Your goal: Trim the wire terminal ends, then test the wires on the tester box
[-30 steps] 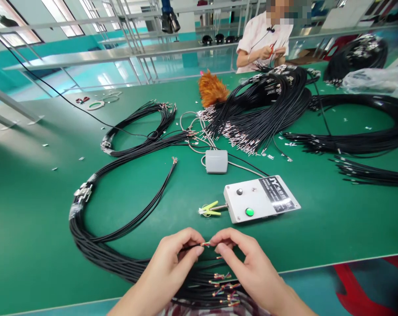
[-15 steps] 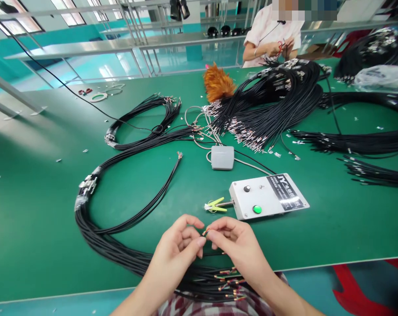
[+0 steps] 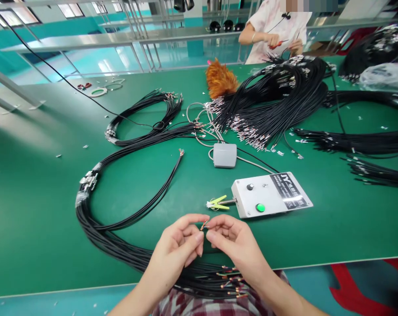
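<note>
Near the table's front edge, my left hand [image 3: 182, 241] pinches a black cable close to its stripped end, where thin coloured wires [image 3: 204, 225] stick up. My right hand [image 3: 233, 237] has thumb and fingertips closed at these wires from the other side. Under my wrists runs a bundle of black cables [image 3: 120, 252], its stripped ends [image 3: 233, 281] showing coloured wires over the table edge. Beyond my hands lies a grey box [image 3: 274, 195] with a lit green button, a knob and a shaft carrying a yellow-green clip [image 3: 218, 202].
A grey foot-pedal-like block [image 3: 224, 156] sits behind the box. Large heaps of black cables [image 3: 284, 101] and an orange feather duster [image 3: 220, 79] lie farther back. Across the table [image 3: 37, 210] a co-worker [image 3: 274, 35] holds red-handled scissors or pliers.
My left index finger has stretched forward toward the wires, which now stand more spread between my hands. The view has shifted slightly. Across the table, the co-worker's hands have moved apart.
</note>
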`<state>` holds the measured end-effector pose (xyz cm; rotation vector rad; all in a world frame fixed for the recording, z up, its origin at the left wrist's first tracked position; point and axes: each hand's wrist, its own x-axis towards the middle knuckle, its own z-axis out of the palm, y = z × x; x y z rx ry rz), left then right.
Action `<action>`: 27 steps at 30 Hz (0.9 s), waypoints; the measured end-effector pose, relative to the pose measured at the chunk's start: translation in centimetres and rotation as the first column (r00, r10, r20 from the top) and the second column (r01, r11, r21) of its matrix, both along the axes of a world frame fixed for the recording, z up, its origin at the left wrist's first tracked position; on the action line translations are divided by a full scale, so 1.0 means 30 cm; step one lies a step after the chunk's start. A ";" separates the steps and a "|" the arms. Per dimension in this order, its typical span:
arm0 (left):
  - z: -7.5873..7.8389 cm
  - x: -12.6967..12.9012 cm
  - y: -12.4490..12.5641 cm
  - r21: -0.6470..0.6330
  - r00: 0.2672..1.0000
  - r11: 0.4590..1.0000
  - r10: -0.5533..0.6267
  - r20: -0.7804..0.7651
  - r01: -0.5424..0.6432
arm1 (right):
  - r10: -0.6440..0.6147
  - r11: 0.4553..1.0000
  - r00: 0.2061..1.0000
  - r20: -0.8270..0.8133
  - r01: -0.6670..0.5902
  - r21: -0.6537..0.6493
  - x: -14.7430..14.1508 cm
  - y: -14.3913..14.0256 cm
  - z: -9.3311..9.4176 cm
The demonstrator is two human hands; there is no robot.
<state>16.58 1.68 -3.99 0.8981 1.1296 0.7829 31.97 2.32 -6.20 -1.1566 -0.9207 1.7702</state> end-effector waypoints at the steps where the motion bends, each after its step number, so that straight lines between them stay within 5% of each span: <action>1: 0.001 0.001 0.001 0.002 1.000 1.000 -0.001 -0.003 0.001 | -0.009 1.000 1.000 0.005 0.009 0.005 -0.002 0.004 0.004; 11: 0.008 0.013 -0.008 0.008 1.000 1.000 0.023 0.020 -0.023 | -0.027 0.998 0.998 -0.052 0.023 -0.060 -0.024 0.005 0.005; 17: -0.001 0.010 -0.013 0.019 0.983 0.984 0.180 -0.040 -0.180 | -0.012 0.999 1.000 -0.022 0.011 -0.050 -0.019 -0.005 0.006; 23: 0.020 0.024 -0.006 0.062 0.998 0.997 0.047 -0.045 -0.044 | 0.026 0.999 0.999 -0.043 -0.027 -0.027 -0.014 -0.006 0.009; 27: 0.007 0.029 -0.016 0.038 0.990 0.991 0.128 -0.058 -0.126 | 0.037 0.999 0.999 -0.015 -0.038 -0.037 -0.017 -0.007 0.010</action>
